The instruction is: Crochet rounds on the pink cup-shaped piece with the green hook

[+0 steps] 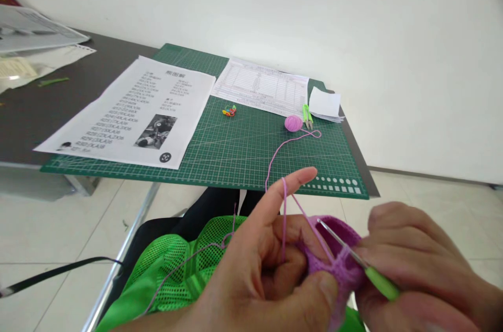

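My left hand pinches the edge of a purple crocheted piece between thumb and fingers. Its index finger points up and away, with purple yarn looped round it and running down to the piece. In my right hand is a crochet hook with a green handle and a silver shaft. The shaft lies across the opening of the piece, its tip pointing up and left near the yarn strand. My right fingers also rest against the side of the piece. Part of the piece is hidden behind both hands.
A green cutting mat covers much of the dark table. On it lie a printed pattern sheet, a form, colourful stitch markers, a purple yarn ball, green thread snips and small white papers. Green mesh cloth covers my lap.
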A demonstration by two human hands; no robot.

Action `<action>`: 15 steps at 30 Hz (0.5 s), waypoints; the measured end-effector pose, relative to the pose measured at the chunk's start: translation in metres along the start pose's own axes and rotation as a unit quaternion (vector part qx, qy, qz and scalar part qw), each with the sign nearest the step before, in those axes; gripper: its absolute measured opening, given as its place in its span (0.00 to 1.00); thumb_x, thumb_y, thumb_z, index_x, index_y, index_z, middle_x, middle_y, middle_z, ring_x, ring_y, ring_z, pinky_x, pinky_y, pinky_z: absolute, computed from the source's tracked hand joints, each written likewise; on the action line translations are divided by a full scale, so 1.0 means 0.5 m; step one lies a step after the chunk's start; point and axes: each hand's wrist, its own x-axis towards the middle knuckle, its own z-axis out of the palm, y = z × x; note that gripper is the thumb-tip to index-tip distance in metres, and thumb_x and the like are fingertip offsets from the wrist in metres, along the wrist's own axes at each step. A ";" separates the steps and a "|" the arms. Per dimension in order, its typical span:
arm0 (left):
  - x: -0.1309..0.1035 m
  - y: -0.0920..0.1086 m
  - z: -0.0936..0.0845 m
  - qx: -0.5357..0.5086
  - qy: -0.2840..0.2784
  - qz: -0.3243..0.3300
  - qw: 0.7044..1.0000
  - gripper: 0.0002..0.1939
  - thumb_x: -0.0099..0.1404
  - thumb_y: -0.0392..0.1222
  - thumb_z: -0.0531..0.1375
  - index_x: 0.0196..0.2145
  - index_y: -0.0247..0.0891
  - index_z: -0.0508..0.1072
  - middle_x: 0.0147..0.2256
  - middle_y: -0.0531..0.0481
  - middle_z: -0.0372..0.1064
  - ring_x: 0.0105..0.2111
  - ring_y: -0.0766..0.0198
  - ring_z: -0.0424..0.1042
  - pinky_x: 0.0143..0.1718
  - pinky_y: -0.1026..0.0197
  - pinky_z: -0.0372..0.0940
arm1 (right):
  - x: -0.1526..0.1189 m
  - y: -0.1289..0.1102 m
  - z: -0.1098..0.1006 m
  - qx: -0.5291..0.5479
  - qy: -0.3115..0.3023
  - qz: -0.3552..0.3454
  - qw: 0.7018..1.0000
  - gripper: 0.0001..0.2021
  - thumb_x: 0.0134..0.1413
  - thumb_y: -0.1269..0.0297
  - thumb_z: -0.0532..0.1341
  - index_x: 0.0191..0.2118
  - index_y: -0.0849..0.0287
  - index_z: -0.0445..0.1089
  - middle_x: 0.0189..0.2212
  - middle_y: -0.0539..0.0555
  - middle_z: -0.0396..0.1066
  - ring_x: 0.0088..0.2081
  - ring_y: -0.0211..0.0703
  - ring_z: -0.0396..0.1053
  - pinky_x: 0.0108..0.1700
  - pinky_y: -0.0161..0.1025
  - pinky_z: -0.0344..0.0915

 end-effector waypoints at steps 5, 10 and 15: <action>0.008 -0.006 -0.007 0.055 0.000 0.034 0.998 0.49 0.64 0.27 0.62 0.69 0.70 0.46 0.26 0.61 0.59 0.18 0.76 0.44 0.17 0.69 0.37 | 0.034 -0.015 0.045 -0.011 0.025 -0.017 0.999 0.09 0.62 0.57 0.63 0.33 0.51 0.76 0.21 0.50 0.71 0.25 0.46 0.71 0.25 0.44 0.67; 0.013 -0.010 0.000 0.133 0.038 0.088 0.987 0.52 0.68 0.34 0.62 0.69 0.73 0.30 0.28 0.59 0.63 0.19 0.74 0.45 0.17 0.66 0.35 | 0.035 -0.024 0.063 -0.019 0.083 -0.041 0.996 0.13 0.68 0.58 0.57 0.35 0.56 0.74 0.21 0.50 0.70 0.25 0.43 0.71 0.28 0.44 0.68; 0.011 -0.011 -0.001 0.116 0.066 0.090 0.987 0.52 0.67 0.36 0.65 0.68 0.74 0.33 0.30 0.58 0.67 0.19 0.75 0.46 0.18 0.67 0.37 | 0.010 -0.016 0.078 0.011 0.116 -0.028 0.993 0.13 0.72 0.61 0.51 0.41 0.62 0.69 0.24 0.52 0.71 0.26 0.42 0.71 0.31 0.45 0.67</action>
